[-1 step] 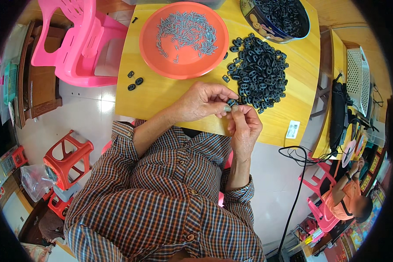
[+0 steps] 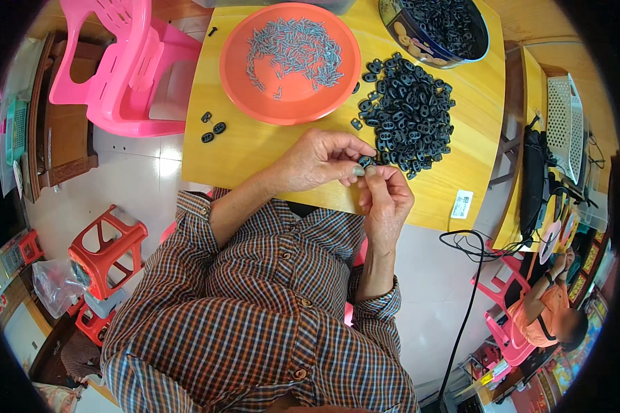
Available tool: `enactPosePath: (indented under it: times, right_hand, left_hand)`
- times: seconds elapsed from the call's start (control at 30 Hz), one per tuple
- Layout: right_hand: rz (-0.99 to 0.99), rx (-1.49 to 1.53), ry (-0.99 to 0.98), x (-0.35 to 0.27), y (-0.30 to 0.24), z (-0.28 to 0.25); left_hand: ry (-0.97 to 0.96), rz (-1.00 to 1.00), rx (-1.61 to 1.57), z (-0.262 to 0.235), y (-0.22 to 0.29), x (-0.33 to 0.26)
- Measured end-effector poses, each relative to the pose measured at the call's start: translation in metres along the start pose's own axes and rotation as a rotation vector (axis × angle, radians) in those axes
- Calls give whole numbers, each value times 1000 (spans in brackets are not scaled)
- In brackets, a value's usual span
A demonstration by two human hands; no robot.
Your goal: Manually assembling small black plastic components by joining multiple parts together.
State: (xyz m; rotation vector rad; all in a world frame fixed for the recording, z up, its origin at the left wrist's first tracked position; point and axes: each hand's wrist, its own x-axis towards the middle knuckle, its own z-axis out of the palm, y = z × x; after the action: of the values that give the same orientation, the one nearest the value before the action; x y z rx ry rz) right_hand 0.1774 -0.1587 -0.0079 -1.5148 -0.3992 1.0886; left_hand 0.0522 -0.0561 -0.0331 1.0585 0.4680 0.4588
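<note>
At the table's near edge my left hand (image 2: 317,162) and my right hand (image 2: 387,199) meet, thumbs and fingertips pinched together. Between them is a small black oval piece with holes (image 2: 366,162), mostly covered by the fingers. Just beyond my right hand lies a heap of similar black oval pieces (image 2: 410,110). An orange basin (image 2: 282,113) farther back on the left contains many small silver screws (image 2: 300,55). Several loose black pieces (image 2: 218,128) lie left of the basin, near the table's left side.
A round tin (image 2: 420,49) full of black pieces stands at the back right of the yellow table (image 2: 255,148). A white label (image 2: 461,204) is at the near right corner. Pink chair (image 2: 134,103) and red stool (image 2: 107,244) are left; a black cable (image 2: 470,296) hangs right. Another person (image 2: 541,313) sits far right.
</note>
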Motion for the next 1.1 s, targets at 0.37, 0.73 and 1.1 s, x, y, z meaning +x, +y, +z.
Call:
enactPosePath:
  times: [0.37, 0.73, 1.1]
  right_hand:
    - [29, 69, -56, 1, 2, -3]
    - [82, 28, -225, 7, -2, -16]
    - [142, 47, -284, 12, -5, -22]
  left_hand:
    - [-5, 22, 47, -5, -1, -1]
    - [-59, -12, 59, -9, 2, -4]
    - [-150, -49, 120, -14, 4, -5]
